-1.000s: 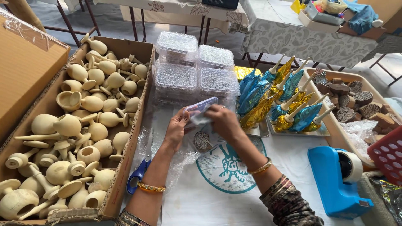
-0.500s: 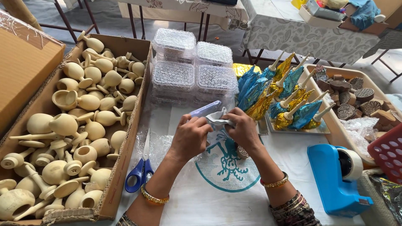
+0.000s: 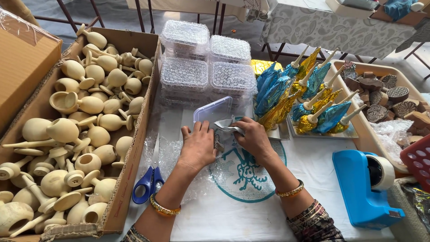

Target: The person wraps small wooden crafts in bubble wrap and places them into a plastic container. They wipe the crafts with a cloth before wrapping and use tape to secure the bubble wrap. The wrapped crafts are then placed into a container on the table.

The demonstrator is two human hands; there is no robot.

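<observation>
My left hand (image 3: 198,148) lies flat, palm down, on bubble wrap (image 3: 172,157) spread over the white table. My right hand (image 3: 254,139) grips a crumpled fold of clear wrap (image 3: 225,127) that covers a small item; the item itself is hidden. Just beyond both hands a clear plastic box (image 3: 213,110) with a purple edge stands tilted. Under the hands a round teal print (image 3: 244,172) marks the tablecloth.
A cardboard box of pale wooden rattles (image 3: 76,121) fills the left. Blue-handled scissors (image 3: 150,179) lie beside it. Stacked clear lidded boxes (image 3: 206,62) stand behind. Foil-wrapped rattles on a tray (image 3: 309,98), a crate of carved wooden blocks (image 3: 389,96) and a blue tape dispenser (image 3: 365,186) are right.
Both hands came down from mid-air to the table. The left hand flattened onto the bubble wrap, and the wrapped item now rests low against the clear box.
</observation>
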